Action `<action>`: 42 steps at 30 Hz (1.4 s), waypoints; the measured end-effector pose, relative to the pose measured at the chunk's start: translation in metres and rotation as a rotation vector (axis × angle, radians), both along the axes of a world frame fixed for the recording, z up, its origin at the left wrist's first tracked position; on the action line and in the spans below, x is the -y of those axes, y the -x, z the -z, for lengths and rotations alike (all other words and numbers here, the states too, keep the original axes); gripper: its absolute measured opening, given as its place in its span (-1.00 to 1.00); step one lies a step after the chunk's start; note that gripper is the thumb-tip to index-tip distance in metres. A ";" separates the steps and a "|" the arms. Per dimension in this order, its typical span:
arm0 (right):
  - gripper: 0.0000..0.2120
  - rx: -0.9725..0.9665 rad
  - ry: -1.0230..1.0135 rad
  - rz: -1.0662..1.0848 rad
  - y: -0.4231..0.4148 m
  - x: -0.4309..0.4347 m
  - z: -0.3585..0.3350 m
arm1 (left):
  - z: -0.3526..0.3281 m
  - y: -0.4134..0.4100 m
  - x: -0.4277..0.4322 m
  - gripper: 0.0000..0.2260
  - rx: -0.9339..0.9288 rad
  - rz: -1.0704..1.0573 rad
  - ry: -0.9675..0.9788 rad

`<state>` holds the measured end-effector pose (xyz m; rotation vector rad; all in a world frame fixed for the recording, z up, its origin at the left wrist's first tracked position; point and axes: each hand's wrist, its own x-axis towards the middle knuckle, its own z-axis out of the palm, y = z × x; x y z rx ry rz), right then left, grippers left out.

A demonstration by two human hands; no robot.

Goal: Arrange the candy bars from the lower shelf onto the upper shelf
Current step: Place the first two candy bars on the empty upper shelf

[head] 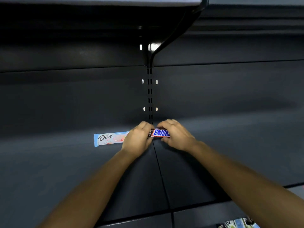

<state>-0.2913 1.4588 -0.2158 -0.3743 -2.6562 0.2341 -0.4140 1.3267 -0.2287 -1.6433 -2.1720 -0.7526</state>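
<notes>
Pinching Snickers bar by both ends, left hand curled on one, right hand on the other, low on the shelf. Just outside left hand, Dove bar lying flat. Probably light, stiffish, slick-wrapped; best gripped across the body, not the crimped ends.

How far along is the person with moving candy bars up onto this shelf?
Done: one Dove bar lies flat on the dark shelf. In hand: the left hand and right hand both grip a Snickers bar just right of it, apparently setting it down. Left: a colourful packet shows below the shelf at the bottom edge, so probably more remains; how many cannot be seen.
</notes>
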 end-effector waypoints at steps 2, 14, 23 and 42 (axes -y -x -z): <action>-0.58 0.034 -0.050 0.037 -0.003 -0.003 -0.002 | 0.001 0.001 -0.001 -0.76 0.034 -0.008 -0.031; -0.71 0.031 0.190 0.153 0.005 -0.021 0.017 | 0.019 0.023 0.002 -0.75 -0.155 -0.196 -0.011; -0.84 -0.007 0.160 0.154 0.022 -0.023 0.027 | 0.024 0.035 0.000 -0.62 -0.325 -0.253 0.084; -0.75 0.005 -0.018 0.230 0.022 -0.015 0.025 | 0.024 0.035 -0.002 -0.71 -0.386 -0.316 0.107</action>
